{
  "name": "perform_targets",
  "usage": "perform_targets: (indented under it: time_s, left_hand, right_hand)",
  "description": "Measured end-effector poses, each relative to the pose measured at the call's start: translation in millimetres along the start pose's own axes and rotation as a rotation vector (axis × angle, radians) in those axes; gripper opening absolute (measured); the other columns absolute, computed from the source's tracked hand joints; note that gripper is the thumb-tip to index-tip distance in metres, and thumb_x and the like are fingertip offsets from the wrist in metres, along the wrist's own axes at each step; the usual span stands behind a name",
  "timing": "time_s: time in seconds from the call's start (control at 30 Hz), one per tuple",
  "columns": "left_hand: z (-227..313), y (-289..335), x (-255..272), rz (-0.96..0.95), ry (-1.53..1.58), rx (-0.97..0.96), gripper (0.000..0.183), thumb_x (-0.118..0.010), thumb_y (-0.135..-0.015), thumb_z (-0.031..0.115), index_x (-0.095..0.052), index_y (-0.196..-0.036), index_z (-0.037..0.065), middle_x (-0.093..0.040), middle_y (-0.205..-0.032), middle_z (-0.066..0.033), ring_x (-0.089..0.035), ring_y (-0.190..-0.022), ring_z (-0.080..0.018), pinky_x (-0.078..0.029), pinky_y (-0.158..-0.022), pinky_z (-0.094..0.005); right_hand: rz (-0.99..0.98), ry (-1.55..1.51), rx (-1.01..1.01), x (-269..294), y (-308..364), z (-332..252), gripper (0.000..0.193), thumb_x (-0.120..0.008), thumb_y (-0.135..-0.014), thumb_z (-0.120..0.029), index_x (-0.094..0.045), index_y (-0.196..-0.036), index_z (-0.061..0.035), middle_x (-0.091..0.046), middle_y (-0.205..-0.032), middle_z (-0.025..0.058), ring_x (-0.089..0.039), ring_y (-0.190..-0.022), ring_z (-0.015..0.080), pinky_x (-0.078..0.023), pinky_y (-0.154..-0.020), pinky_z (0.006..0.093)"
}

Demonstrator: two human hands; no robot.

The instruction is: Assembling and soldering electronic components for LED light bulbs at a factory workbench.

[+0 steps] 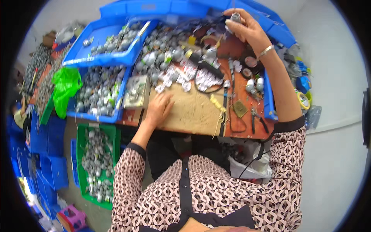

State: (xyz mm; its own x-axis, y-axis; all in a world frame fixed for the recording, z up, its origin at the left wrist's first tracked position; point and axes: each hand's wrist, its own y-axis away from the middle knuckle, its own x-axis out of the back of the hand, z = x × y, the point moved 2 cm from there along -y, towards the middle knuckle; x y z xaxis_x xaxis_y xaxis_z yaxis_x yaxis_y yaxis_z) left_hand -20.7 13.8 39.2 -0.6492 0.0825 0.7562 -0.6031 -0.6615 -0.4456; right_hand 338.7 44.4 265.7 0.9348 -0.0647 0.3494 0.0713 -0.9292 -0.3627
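Note:
My right hand point(249, 29) is stretched far forward over the bench and grips a small grey metal part point(235, 17) between its fingertips, above the back blue tray point(185, 7). My left hand point(157, 108) rests flat, fingers apart, on the worn wooden work board point(193, 112), holding nothing. Just beyond that hand lie several small white packets point(201, 77) and a heap of small grey metal parts point(158, 58). A black-handled tool point(205, 63) with a cable lies among the packets.
Blue trays point(98, 58) of grey parts stand at the left, with a green plastic bag point(65, 85) beside them. A green crate point(96, 162) of parts sits on the floor. Pliers point(253, 120) and tape rolls point(303, 99) lie at the right. A white bag point(251, 168) hangs below the bench.

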Motion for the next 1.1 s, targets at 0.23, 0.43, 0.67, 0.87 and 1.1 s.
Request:
perform_targets:
  time_s: [0.23, 0.43, 0.67, 0.87, 1.1]
  left_hand:
    - [19, -23, 4, -0.068, -0.100, -0.006, 0.018, -0.068, -0.090, 0.014, -0.066, -0.104, 0.004, -0.062, -0.098, -0.0147, -0.058, -0.094, -0.0381, -0.050, -0.079, -0.0452]
    - [32, -55, -5, -0.078, -0.097, -0.027, 0.016, -0.070, -0.089, 0.015, -0.067, -0.102, 0.007, -0.062, -0.097, -0.0120, -0.058, -0.093, -0.0352, -0.050, -0.079, -0.0441]
    - [37, -38, 4, -0.110, -0.180, 0.102, 0.013, -0.070, -0.089, 0.015, -0.069, -0.100, 0.009, -0.061, -0.095, -0.0110, -0.059, -0.092, -0.0339, -0.051, -0.079, -0.0436]
    - [22, -39, 0, -0.054, -0.135, -0.033, 0.015, -0.069, -0.087, 0.016, -0.068, -0.100, 0.008, -0.060, -0.095, -0.0131, -0.058, -0.092, -0.0359, -0.051, -0.079, -0.0448]
    - [16, -3, 13, -0.056, -0.166, 0.060, 0.012, -0.068, -0.090, 0.020, -0.067, -0.096, 0.009, -0.060, -0.096, -0.0077, -0.060, -0.094, -0.0299, -0.052, -0.079, -0.0412]
  right_hand:
    - [0.520, 0.012, -0.032, 190, -156, 27, 0.019, -0.066, -0.098, -0.024, -0.066, -0.108, -0.0089, -0.067, -0.084, 0.0045, -0.060, -0.066, 0.0131, -0.052, -0.058, 0.0293]
    - [0.887, 0.725, -0.087, 346, -185, 143, 0.032, -0.070, -0.092, -0.034, -0.073, -0.118, -0.0162, -0.074, -0.098, 0.0030, -0.068, -0.067, 0.0132, -0.052, -0.059, 0.0252]
    - [0.229, 0.599, -0.571, 298, -144, 196, 0.042, -0.072, -0.086, -0.019, -0.069, -0.127, -0.0177, -0.072, -0.113, 0.0042, -0.067, -0.096, 0.0173, -0.055, -0.074, 0.0333]
    - [0.377, 1.115, 0.084, 315, -98, 119, 0.035, -0.072, -0.090, -0.026, -0.070, -0.121, -0.0081, -0.071, -0.120, 0.0118, -0.067, -0.112, 0.0223, -0.052, -0.097, 0.0351]
    - [-0.161, 0.611, 0.305, -59, -54, 55, 0.022, -0.066, -0.094, -0.018, -0.071, -0.113, -0.0075, -0.074, -0.100, 0.0125, -0.071, -0.090, 0.0239, -0.055, -0.083, 0.0337]
